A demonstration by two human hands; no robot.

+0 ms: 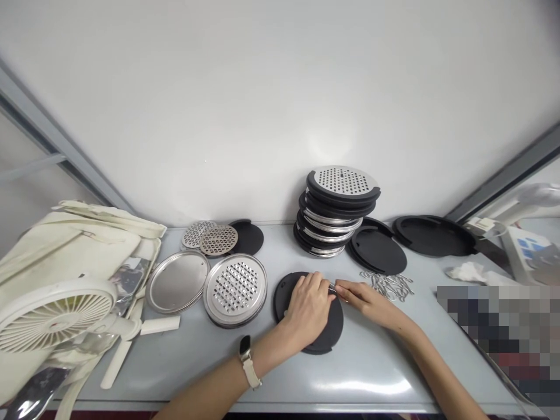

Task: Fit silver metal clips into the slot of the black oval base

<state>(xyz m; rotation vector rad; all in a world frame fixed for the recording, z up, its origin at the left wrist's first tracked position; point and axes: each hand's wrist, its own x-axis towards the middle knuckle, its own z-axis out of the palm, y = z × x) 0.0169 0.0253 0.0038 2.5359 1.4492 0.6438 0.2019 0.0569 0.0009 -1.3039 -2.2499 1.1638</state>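
Observation:
A round black plate (329, 329) with a raised rim section lies on the table in front of me. My left hand (308, 309) is over it, fingers curled and pressed down near its right edge; what sits under the palm is hidden. My right hand (365, 300) pinches a small bent metal wire piece (333, 287) at that edge, and the left fingertips come right beside it. Just right of the right hand lies a loose pile of bent wire pieces (389, 284).
Behind stands a tall stack of black rings and metal grater discs (343, 181). To its right are black plates (380, 251) and a large black tray (435, 236). Leftward lie a grater disc (236, 286), a plain metal disc (178, 283) and a white fan (61, 318).

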